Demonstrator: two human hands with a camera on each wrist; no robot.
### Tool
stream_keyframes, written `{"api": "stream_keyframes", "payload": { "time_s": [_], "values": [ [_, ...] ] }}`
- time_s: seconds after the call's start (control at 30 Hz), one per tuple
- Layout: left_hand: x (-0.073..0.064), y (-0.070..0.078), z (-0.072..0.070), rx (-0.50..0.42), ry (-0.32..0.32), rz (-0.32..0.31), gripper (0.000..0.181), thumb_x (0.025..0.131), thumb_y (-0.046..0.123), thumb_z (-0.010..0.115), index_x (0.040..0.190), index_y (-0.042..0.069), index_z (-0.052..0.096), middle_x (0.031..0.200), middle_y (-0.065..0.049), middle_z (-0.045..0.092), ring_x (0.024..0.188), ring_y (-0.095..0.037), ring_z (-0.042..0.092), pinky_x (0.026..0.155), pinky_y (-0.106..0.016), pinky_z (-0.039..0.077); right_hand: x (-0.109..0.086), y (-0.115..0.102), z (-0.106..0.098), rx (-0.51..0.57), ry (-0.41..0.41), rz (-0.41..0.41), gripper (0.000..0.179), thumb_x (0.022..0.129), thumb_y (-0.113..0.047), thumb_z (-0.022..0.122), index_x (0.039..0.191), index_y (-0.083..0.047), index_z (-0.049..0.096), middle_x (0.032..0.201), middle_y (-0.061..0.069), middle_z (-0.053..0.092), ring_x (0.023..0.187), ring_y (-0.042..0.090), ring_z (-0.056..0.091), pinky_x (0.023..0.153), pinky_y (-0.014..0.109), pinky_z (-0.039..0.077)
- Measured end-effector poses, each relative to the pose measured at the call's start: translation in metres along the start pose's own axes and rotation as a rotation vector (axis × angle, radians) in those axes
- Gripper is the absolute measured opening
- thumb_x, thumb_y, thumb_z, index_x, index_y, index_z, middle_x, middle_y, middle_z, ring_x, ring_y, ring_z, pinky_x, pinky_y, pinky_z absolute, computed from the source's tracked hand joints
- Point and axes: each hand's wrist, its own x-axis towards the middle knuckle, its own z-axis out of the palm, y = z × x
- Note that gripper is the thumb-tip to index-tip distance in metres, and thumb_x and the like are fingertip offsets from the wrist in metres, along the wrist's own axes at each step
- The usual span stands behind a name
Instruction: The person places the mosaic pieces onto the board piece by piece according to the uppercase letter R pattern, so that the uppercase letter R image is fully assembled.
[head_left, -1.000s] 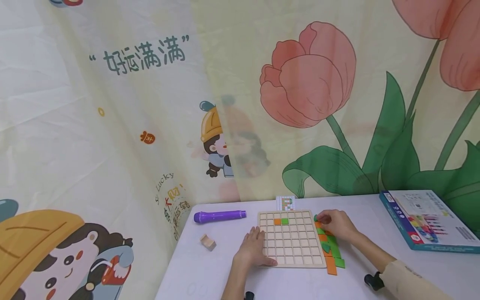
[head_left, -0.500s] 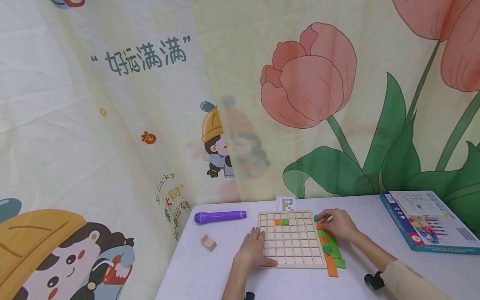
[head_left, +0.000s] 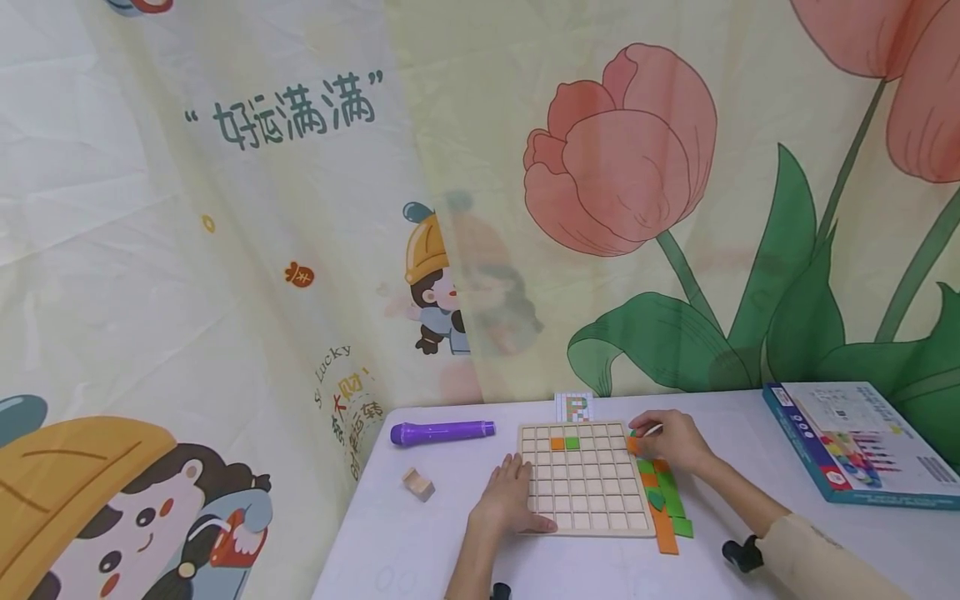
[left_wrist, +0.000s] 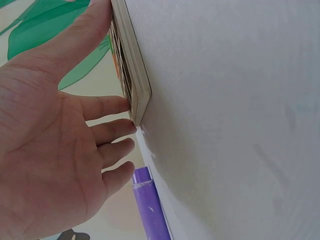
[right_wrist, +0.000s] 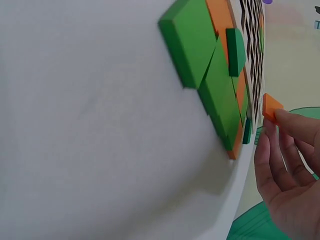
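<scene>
A wooden grid board point(head_left: 585, 492) lies on the table, with one orange tile point(head_left: 557, 444) and one green tile point(head_left: 572, 443) in its upper row area. My left hand point(head_left: 504, 502) rests along the board's left edge, fingers extended; in the left wrist view the fingertips of that hand point(left_wrist: 55, 135) touch the board's side point(left_wrist: 135, 70). Above the board's upper right corner, my right hand point(head_left: 675, 442) pinches an orange square tile point(right_wrist: 271, 107) between thumb and fingers. Several green tiles point(right_wrist: 220, 95) and orange tiles lie beside the board's right edge, partly overlapping, with a dark green piece point(right_wrist: 236, 52) on them.
A purple microphone-shaped object point(head_left: 442, 432) and a small wooden block point(head_left: 417, 484) lie left of the board. A card with a coloured grid pattern point(head_left: 575, 407) is behind it. A boxed set point(head_left: 862, 442) sits at the table's right. A printed curtain hangs behind.
My right hand has lifted an orange tile from the top of the pile and moved it slightly toward the board. The left hand stays at the board's edge.
</scene>
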Motion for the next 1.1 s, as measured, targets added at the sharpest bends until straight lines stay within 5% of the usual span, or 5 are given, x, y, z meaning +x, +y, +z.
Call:
{"api": "stream_keyframes", "payload": {
  "time_s": [1.1],
  "values": [
    [0.0, 0.001, -0.001, -0.004, -0.012, -0.018, 0.113, 0.069, 0.055, 0.093, 0.154, -0.003, 0.045, 0.164, -0.023, 0.037, 0.155, -0.037, 0.029, 0.127, -0.05, 0.027, 0.043, -0.023, 0.059, 0.078, -0.026, -0.008, 0.021, 0.086, 0.002, 0.081, 0.106, -0.005, 0.076, 0.083, -0.002, 0.071, 0.077, 0.014, 0.068, 0.066, 0.029, 0.059]
  ]
}}
